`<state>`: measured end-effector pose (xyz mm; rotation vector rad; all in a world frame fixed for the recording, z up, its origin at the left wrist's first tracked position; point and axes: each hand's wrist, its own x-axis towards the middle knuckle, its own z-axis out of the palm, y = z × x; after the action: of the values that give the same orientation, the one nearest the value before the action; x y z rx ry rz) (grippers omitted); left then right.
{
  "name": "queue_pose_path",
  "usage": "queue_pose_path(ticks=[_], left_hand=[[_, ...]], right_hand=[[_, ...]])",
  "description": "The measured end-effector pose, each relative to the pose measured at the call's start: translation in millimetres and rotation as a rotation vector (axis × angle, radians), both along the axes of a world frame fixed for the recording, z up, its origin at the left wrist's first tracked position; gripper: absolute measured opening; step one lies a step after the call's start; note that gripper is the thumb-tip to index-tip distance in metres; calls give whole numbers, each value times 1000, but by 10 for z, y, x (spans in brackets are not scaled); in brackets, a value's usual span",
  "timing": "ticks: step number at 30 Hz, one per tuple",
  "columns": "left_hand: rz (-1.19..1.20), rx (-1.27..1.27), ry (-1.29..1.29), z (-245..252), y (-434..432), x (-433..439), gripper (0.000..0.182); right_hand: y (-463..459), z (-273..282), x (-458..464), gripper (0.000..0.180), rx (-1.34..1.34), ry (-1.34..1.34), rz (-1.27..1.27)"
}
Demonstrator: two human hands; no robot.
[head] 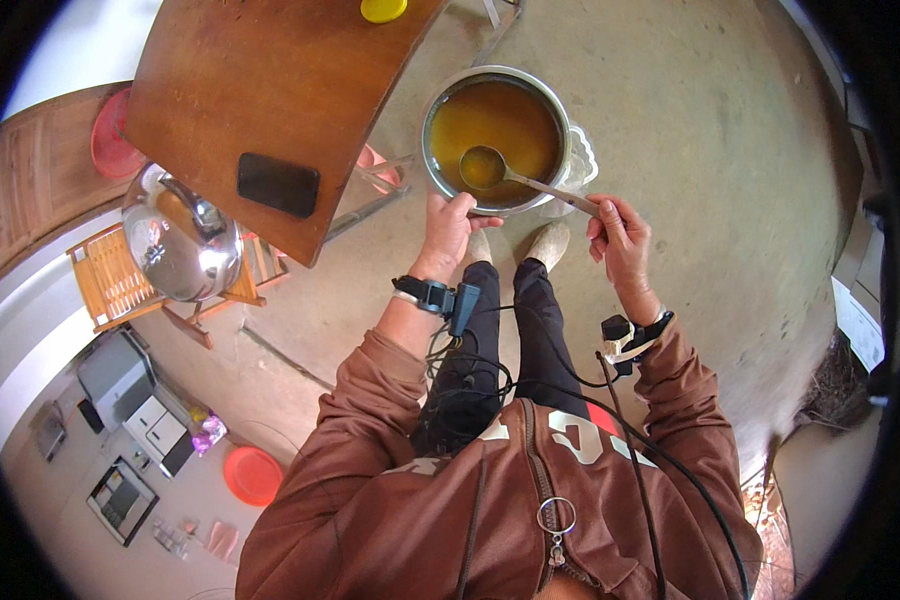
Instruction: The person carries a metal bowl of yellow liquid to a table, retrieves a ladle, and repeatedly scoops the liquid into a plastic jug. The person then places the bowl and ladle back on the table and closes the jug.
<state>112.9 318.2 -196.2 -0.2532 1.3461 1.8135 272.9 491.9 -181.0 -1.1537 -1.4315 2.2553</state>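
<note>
A round metal pot (498, 70) holds amber-brown liquid (506, 112). My left hand (450, 229) is at its near-left rim, thumb over the edge and fingers against the outside. In my right hand (619, 234) is the handle of a ladle (529, 182), held between thumb and fingers from the right side. The handle crosses the pot's near-right rim. Its round bowl (482, 166) is over or in the liquid and holds some of it; how deep it sits I cannot tell. Behind the pot's right side, a clear, white-edged item (581, 169) is partly hidden.
A brown wooden table (270, 82) at the upper left bears a dark smartphone (278, 184) and a yellow lid (382, 9). A shiny metal vessel (184, 236) stands on a slatted wooden chair (112, 277). Cables hang from both wrists. A red basin (253, 476) is at lower left.
</note>
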Motion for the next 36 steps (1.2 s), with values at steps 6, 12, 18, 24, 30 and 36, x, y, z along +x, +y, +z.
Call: queue_pose_path(ticks=[6, 12, 18, 24, 30, 36], left_hand=[[-19, 3, -8, -66, -33, -68, 43], [-12, 12, -33, -115, -35, -153, 40], [55, -7, -10, -105, -23, -178, 35], [57, 2, 13, -160, -32, -211, 40], [51, -16, 47, -170, -39, -169, 39], [48, -22, 50, -176, -39, -136, 40]], right_hand=[[186, 51, 58, 26, 2, -11, 0], [380, 127, 194, 26, 39, -22, -12], [544, 158, 397, 25, 95, -50, -36], [689, 80, 612, 24, 165, -51, -29], [685, -13, 709, 18, 502, -95, 119], [565, -8, 730, 27, 1091, -37, 381]])
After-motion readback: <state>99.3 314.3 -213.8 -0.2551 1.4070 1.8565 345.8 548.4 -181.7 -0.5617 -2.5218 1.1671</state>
